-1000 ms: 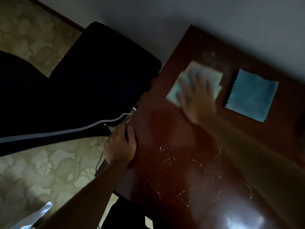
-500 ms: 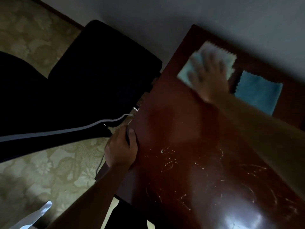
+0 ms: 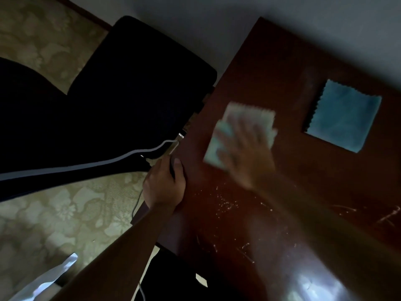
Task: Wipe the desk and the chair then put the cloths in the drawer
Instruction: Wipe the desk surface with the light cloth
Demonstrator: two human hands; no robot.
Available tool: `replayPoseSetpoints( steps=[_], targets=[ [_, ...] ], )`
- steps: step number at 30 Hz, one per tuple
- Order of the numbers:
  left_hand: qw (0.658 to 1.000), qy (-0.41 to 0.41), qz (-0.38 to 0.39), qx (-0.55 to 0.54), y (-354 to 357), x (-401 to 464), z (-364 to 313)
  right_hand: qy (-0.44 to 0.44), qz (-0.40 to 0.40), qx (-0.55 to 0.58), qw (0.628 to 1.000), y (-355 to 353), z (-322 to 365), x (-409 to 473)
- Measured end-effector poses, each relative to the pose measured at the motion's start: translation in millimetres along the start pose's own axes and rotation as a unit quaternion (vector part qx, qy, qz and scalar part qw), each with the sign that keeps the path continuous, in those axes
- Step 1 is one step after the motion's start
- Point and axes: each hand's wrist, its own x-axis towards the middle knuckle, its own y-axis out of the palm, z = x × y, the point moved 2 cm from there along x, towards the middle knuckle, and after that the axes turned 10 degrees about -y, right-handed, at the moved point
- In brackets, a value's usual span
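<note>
Head view: right hand (image 3: 245,151), blurred, fingers spread flat, pressing pale cloth (image 3: 227,131) onto desk (image 3: 249,224) near its left edge. Blue cloth (image 3: 344,117) flat near far edge, apart from the pale one. Left hand (image 3: 163,183) gripping left edge, thumb on top. Black chair (image 3: 134,88) just beside desk's left edge.

Patterned floor (image 3: 71,216), pale wall (image 3: 238,16).

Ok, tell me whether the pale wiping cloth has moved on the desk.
Yes: the pale wiping cloth slid back from the far edge, toward the person, now nearer than the blue cloth.
</note>
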Motion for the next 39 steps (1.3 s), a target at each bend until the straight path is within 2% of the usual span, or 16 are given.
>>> replayPoseSetpoints(
  steps=[3, 5, 7, 9, 11, 13, 15, 20, 22, 24, 26, 28, 31, 35, 37, 39],
  targets=[
    [1.000, -0.002, 0.004, -0.005, 2.3, -0.6, 1.9, 0.152, -0.047, -0.011, 0.987, -22.2, -71.8, 68.8],
    [1.000, 0.001, 0.005, -0.008, 4.3, 0.5, 3.7, 0.187, -0.062, -0.013, 0.980, -23.6, -73.9, 85.5],
    [1.000, -0.001, 0.009, -0.011, 4.8, 0.9, 5.8, 0.159, -0.064, -0.021, 0.985, -10.9, -30.9, 69.2],
    [1.000, -0.004, 0.000, -0.015, 3.8, 0.2, 6.6, 0.089, -0.051, -0.014, 0.995, 8.0, 36.8, 23.3],
    [0.999, -0.003, 0.001, -0.037, 3.0, 0.1, 6.9, 0.031, -0.012, 0.014, 0.999, 26.3, 96.7, -30.7],
    [0.997, -0.003, 0.020, -0.069, 3.1, 2.5, 6.9, -0.013, 0.012, 0.022, 1.000, 32.8, 116.0, -55.3],
    [0.997, -0.004, 0.031, -0.067, 2.7, 2.2, 13.1, -0.039, 0.031, 0.024, 0.998, 27.3, 104.7, -46.0],
    [0.996, 0.011, 0.030, -0.082, 2.0, -18.7, 50.8, 0.118, -0.005, -0.013, 0.993, -3.0, 16.9, 48.1],
    [0.997, -0.007, 0.015, -0.072, -1.3, -31.1, 68.9, 0.153, -0.011, -0.015, 0.988, -2.7, 22.4, 55.2],
    [0.998, -0.011, 0.005, -0.062, -4.0, -40.4, 76.6, 0.144, -0.017, -0.019, 0.989, 11.9, 67.3, 25.5],
    [0.998, 0.001, -0.004, -0.061, -5.7, -44.9, 78.1, 0.094, -0.003, -0.014, 0.995, 31.4, 133.4, -31.7],
    [0.998, -0.007, -0.010, -0.059, -5.3, -44.4, 78.0, 0.050, 0.029, -0.013, 0.998, 41.8, 169.6, -73.1],
    [0.997, -0.029, -0.004, -0.074, -2.8, -41.4, 78.9, 0.039, 0.055, -0.032, 0.997, 31.7, 130.6, -51.4],
    [0.994, -0.016, -0.012, -0.110, -0.7, -41.7, 80.8, 0.125, 0.009, -0.047, 0.991, 7.5, 46.6, 0.4],
    [0.992, 0.009, -0.012, -0.123, -1.3, -40.8, 82.1, 0.140, -0.015, -0.059, 0.988, 7.2, 43.6, 5.8],
    [0.989, 0.042, -0.007, -0.142, -3.5, -43.4, 87.1, 0.155, -0.021, -0.054, 0.986, 16.3, 74.8, -4.4]
  ],
)
